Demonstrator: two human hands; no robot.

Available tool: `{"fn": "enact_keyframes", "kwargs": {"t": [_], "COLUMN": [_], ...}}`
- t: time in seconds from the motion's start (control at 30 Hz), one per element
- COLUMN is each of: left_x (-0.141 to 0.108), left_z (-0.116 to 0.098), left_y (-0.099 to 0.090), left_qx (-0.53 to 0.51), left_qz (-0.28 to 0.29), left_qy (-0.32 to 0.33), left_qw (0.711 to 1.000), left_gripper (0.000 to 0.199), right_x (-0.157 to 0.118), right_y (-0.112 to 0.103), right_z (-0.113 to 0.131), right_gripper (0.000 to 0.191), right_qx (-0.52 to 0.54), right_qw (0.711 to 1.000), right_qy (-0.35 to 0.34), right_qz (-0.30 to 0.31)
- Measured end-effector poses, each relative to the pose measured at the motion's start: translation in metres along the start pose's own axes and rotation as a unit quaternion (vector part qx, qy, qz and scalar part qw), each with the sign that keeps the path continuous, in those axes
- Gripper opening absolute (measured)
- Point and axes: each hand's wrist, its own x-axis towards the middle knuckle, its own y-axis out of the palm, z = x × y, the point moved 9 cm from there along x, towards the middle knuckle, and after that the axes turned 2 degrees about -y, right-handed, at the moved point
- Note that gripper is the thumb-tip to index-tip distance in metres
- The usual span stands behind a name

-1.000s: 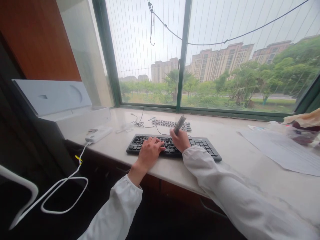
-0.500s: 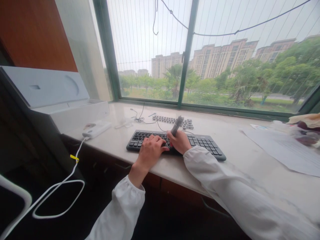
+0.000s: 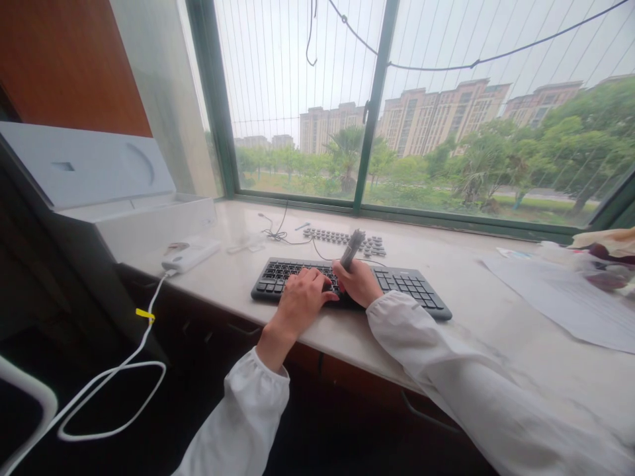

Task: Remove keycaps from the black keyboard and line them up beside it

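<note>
A black keyboard [image 3: 414,291] lies along the front of the sill, and several of its key positions on the left and middle show bare sockets. My left hand [image 3: 303,294] rests on the keyboard's middle left, fingers bent over the keys and thumb stretched to the right. Just right of it, my right hand [image 3: 361,280] is closed around a grey brush [image 3: 353,248], whose bristly end points up. The brush's lower end is hidden by the fingers. Loose keycaps [image 3: 342,237] sit in rows behind the keyboard.
An open white box [image 3: 153,218] stands at the left, with a white power strip [image 3: 191,256] in front. Dark cable [image 3: 275,234] lies coiled behind the keyboard. Paper sheets [image 3: 565,297] and plastic bags [image 3: 605,264] lie at the right. A window [image 3: 297,152] closes the back.
Both hands keep almost the same place on the keyboard, and the brush stays in my right hand. The view has shifted very slightly.
</note>
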Motion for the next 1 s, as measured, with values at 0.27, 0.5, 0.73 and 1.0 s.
{"fn": "enact_keyframes", "kwargs": {"t": [0.27,0.5,0.73,1.0], "left_x": [0.0,-0.002,0.001,0.002], "left_z": [0.0,0.005,0.013,0.013], "left_y": [-0.001,0.001,0.002,0.003], "left_qx": [-0.006,-0.007,-0.013,-0.023], "left_qz": [0.009,-0.018,-0.026,-0.009], "left_qy": [-0.006,-0.006,-0.043,-0.055], "left_qw": [1.0,1.0,0.999,0.998], "left_gripper": [0.035,0.028,0.023,0.021], "right_x": [0.002,0.003,0.002,0.003], "right_y": [0.006,0.008,0.008,0.007], "right_z": [0.001,0.002,0.003,0.01], "right_gripper": [0.044,0.047,0.047,0.033], "right_qx": [0.001,-0.003,-0.004,-0.06], "right_qw": [1.0,0.999,0.999,0.998], "right_qy": [0.003,0.011,0.027,0.001], "right_qz": [0.024,0.031,0.023,-0.018]}}
